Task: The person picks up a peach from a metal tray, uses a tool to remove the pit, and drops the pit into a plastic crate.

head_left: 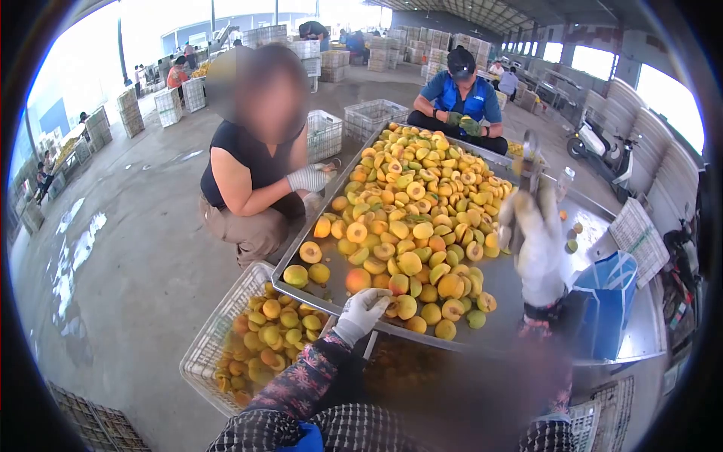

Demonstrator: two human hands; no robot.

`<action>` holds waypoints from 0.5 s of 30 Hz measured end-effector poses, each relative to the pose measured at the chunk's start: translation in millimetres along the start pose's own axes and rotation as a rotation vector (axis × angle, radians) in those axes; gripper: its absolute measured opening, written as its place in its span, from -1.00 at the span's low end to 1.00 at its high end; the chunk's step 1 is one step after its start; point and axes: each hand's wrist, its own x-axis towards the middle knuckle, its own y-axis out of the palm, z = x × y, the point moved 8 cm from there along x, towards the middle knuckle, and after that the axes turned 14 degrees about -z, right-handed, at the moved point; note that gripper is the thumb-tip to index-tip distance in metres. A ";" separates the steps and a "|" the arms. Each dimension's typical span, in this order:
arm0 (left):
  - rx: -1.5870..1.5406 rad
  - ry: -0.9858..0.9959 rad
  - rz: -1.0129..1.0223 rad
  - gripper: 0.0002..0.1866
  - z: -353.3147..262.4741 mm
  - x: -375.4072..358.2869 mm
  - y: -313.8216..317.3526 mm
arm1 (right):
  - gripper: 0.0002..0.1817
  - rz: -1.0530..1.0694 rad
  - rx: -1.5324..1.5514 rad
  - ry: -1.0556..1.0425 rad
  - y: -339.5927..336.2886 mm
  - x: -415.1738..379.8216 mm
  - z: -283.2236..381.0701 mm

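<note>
At the near tray edge: left hand (pixel 361 313) clamped on a peach (pixel 393 307) by the rim
Right hand (pixel 536 241): raised, blurred, gripping a knife (pixel 529 154)
Risk: fruit could roll off the metal tray (pixel 520 331); blade could nick a glove

blue bag (pixel 607 301), scooter (pixel 602 147), stacked crates (pixel 129 111)
</note>
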 end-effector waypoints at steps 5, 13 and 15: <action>0.109 0.065 0.008 -0.76 7.4 0.6 -0.5 | -0.49 0.247 -0.263 0.205 -1.7 -54.1 -67.1; 0.072 0.032 0.003 -0.78 3.7 0.0 -0.1 | -0.66 0.334 -0.257 0.441 -19.1 -105.3 -130.3; 0.038 0.018 0.005 -0.78 5.8 0.3 2.1 | -0.67 0.331 -0.290 0.500 -23.1 -110.2 -137.1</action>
